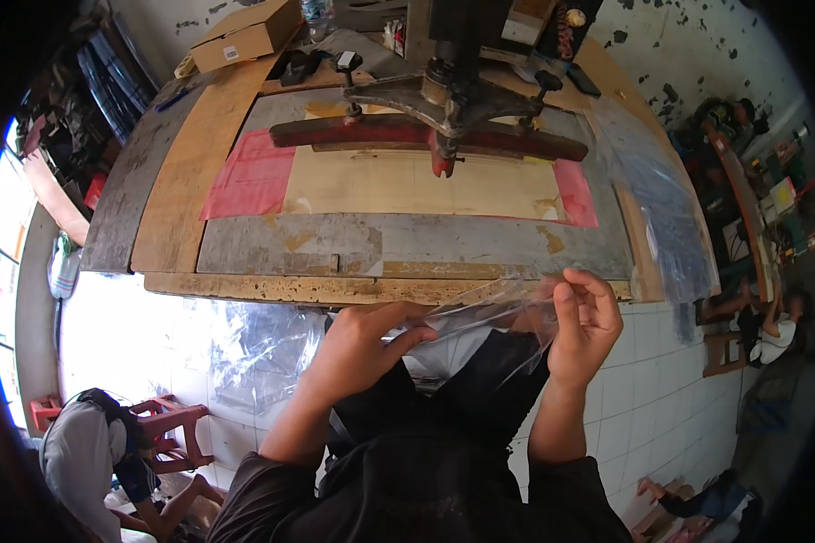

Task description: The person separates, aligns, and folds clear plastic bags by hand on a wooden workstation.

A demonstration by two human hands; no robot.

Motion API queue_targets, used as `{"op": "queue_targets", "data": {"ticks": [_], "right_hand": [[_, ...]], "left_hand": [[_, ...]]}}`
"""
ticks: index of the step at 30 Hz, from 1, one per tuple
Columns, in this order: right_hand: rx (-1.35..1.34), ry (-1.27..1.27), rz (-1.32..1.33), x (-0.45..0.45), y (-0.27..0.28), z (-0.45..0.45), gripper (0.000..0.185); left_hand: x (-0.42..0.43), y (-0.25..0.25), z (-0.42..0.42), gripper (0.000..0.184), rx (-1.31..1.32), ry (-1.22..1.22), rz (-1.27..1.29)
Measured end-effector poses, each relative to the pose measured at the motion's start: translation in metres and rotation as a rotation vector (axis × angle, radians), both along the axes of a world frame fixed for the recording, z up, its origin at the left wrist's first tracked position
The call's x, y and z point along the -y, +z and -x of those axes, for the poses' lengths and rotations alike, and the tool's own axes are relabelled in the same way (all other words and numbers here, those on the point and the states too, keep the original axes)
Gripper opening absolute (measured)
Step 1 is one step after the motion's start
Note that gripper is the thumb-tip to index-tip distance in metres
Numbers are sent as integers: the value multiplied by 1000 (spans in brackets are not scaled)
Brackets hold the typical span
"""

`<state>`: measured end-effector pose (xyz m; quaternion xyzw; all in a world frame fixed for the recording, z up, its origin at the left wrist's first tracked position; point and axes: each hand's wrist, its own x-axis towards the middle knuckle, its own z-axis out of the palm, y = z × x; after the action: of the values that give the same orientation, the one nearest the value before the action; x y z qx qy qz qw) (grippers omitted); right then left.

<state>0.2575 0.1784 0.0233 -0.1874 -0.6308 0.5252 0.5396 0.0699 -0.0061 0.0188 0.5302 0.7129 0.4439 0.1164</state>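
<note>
A clear plastic sheet is stretched between my two hands, just off the table's front edge and above my lap. My left hand pinches its left end between thumb and fingers. At the other end, my right hand grips the film with thumb and curled fingers. Beyond them stands a press with a long red-brown bar over a yellowish sheet. Pink strips flank that sheet on both sides.
More clear plastic hangs or lies left of my legs, and a stack of film drapes over the table's right side. A cardboard box sits at the back left. Other people sit at lower left and on the right.
</note>
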Motion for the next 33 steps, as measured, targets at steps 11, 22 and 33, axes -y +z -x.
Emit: {"op": "queue_targets", "data": {"ticks": [11, 22, 33], "right_hand": [[185, 220, 6, -24, 1, 0, 22], [238, 147, 1, -24, -4, 8, 15], [283, -88, -24, -91, -17, -2, 18]], "left_hand": [[1, -6, 12, 15, 207, -108, 35], [-2, -13, 16, 16, -50, -84, 33], [-1, 18, 96, 31, 80, -254, 95]]}}
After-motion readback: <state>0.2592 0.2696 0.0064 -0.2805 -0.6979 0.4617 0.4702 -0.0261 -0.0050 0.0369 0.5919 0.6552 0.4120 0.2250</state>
